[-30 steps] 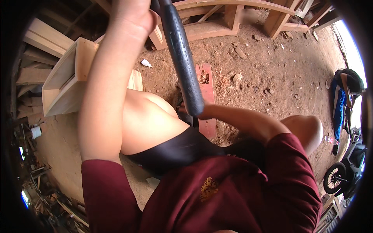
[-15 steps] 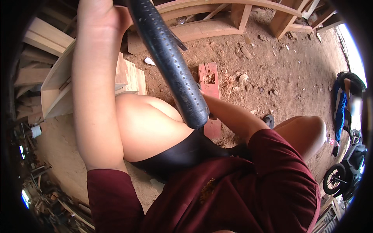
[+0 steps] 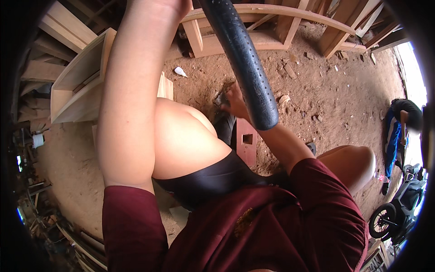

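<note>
My left hand is raised at the upper edge, its fingers cut off. It appears closed on a black tool handle with a dimpled grip, whose tool head is out of view. The handle's butt end hangs over my right forearm. Down near the ground, my right hand has its visible fingers apart, beside a small greyish thing I cannot make out. Just nearer than that hand is a reddish wooden block with a square hole. A dark object lies along the block's left side.
Curved wooden frames stand across the far side, and a pale wooden piece at the left. A white bottle lies on the dirt floor. Another person bends over at the right, near a motorbike.
My left arm and the black handle have shifted right together. My right hand has come into view, farther out. The block now shows less length, its clean square hole nearer me.
</note>
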`<state>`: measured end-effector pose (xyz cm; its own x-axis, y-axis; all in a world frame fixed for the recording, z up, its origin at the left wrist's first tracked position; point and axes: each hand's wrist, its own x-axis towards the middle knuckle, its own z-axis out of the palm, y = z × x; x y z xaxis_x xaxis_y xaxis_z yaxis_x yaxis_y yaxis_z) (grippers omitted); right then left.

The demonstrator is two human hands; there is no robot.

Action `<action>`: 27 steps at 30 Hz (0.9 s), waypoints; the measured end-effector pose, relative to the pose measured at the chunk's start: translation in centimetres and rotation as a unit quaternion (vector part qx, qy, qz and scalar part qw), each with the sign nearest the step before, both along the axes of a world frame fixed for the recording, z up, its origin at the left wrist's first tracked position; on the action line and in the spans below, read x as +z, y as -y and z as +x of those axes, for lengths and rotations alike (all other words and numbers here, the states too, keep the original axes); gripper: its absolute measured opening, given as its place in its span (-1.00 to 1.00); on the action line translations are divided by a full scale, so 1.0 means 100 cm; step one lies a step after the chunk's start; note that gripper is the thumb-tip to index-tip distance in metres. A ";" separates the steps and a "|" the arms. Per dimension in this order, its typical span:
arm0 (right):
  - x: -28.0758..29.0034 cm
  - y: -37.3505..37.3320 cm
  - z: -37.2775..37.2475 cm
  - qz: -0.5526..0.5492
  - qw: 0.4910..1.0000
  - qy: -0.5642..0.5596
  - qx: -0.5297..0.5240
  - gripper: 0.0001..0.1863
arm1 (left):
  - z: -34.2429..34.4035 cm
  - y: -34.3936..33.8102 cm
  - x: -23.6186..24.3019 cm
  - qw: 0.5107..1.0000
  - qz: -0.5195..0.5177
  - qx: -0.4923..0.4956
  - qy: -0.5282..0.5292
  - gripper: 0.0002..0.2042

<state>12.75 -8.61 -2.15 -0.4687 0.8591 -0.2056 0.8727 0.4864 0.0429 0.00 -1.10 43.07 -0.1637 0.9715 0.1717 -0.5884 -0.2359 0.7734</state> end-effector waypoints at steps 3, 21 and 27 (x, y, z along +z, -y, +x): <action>-0.033 0.014 0.029 -0.007 0.978 -0.117 -0.173 -0.10 | 0.011 0.002 0.006 0.998 -0.035 -0.010 0.043 -0.86; 0.014 0.130 0.006 -0.179 0.843 -0.159 -0.481 0.25 | -0.007 0.002 -0.003 0.997 -0.048 -0.012 0.055 -0.88; 0.008 0.127 0.052 -0.219 0.867 -0.163 -0.417 0.35 | 0.001 0.002 0.000 0.998 -0.035 -0.035 0.047 -0.85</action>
<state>17.97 -21.31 -1.31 0.1840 0.8002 -0.5708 0.8591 -0.4130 -0.3022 0.12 -1.28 43.02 -0.1072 0.9902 0.0897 -0.6724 -0.1386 0.7271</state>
